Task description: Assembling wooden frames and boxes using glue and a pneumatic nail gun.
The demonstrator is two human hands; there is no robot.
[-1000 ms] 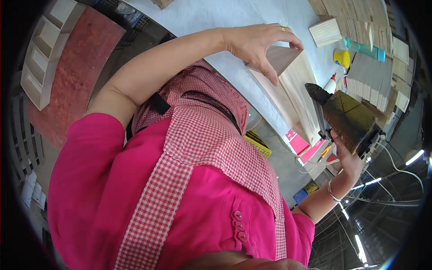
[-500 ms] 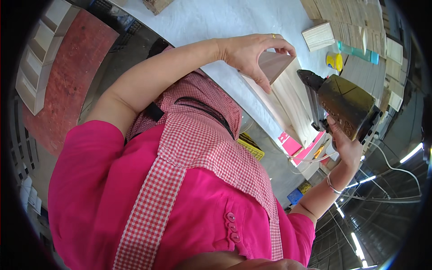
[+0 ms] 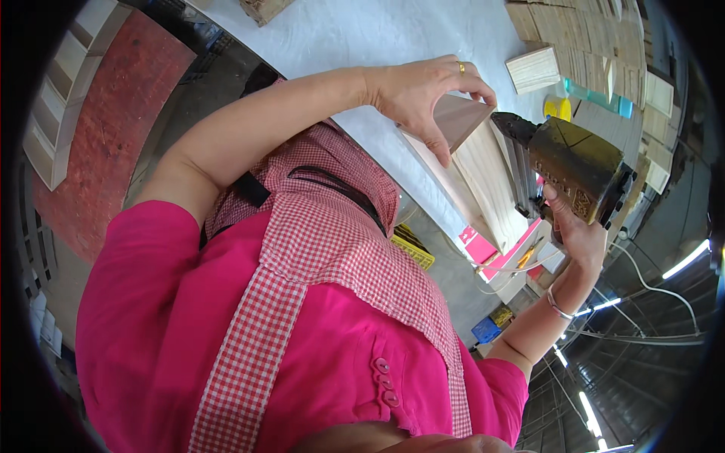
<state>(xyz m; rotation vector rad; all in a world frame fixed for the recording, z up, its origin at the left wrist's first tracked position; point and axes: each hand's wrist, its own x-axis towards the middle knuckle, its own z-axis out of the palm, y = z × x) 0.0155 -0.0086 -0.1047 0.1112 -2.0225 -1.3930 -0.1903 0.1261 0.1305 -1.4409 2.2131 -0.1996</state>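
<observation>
Left hand (image 3: 419, 94) clamped over the top corner of a small wooden box (image 3: 472, 162), thumb down on the near face, fingers (image 3: 472, 83) hooked over the darker top panel (image 3: 459, 119), ring on one finger. Right hand (image 3: 578, 230) wrapped tight around the grip of a brass-coloured nail gun (image 3: 578, 162), nose (image 3: 507, 124) set right at the box's upper edge, just beside the left fingertips. Box standing on the white worktable (image 3: 362, 38), at its near edge, pale boards making up the side walls. Probably light and stiff, thin planks, likely to skid or rock on the smooth tabletop unless pinned from above, so a firm pinch across the joint being fastened seems the sensible hold, with fingers kept clear of the line of the nose. Gun most likely heavy and nose-forward, best carried fully by the handle. Further back on the table, a loose wooden block (image 3: 533, 69), stacks of cut wooden pieces (image 3: 574, 34), a yellow pot (image 3: 559, 108) and a turquoise bar (image 3: 600, 98). Below the table edge, a pink box (image 3: 477, 245).
</observation>
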